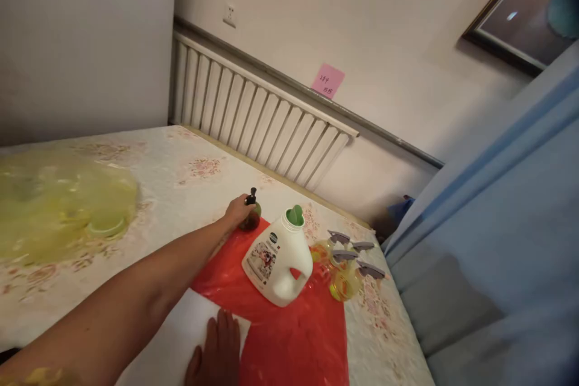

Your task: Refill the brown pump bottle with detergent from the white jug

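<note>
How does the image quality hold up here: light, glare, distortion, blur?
Head view: dim, uneven light, the blue curtain shadowed low down; head view: a glare spot on the framed picture; head view: tilted, radiator slanting; head view: small print soft on the white jug, yellow bag smeary.

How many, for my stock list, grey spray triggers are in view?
4, all right of the white jug: far-left trigger, far-right trigger, near-left trigger, near-right trigger. Others may be hidden.

Pale wall (384, 24), white ribbed radiator (254, 111), framed picture (527, 21), blue curtain (502, 217)
</note>
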Demonstrator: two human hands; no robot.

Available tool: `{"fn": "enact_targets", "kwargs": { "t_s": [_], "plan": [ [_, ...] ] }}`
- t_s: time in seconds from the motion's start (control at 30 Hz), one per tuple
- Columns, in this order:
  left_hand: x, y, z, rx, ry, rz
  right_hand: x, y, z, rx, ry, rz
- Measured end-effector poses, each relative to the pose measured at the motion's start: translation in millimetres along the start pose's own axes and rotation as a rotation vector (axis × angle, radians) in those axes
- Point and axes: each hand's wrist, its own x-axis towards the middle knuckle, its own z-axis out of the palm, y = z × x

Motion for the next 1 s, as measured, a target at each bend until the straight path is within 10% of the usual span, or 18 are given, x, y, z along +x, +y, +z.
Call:
{"fn": "enact_targets", "kwargs": {
  "t_s": [0.43, 1.0],
  "plan": [
    [-134, -12, -102.6, -0.260, 0.042, -0.034, 14, 3, -29, 0.024, -0.047, -0.168],
    [-296, 27, -57.9, -0.269, -0.266, 0.144, 14, 38, -128, 0.510, 0.216, 0.408]
  ]
}}
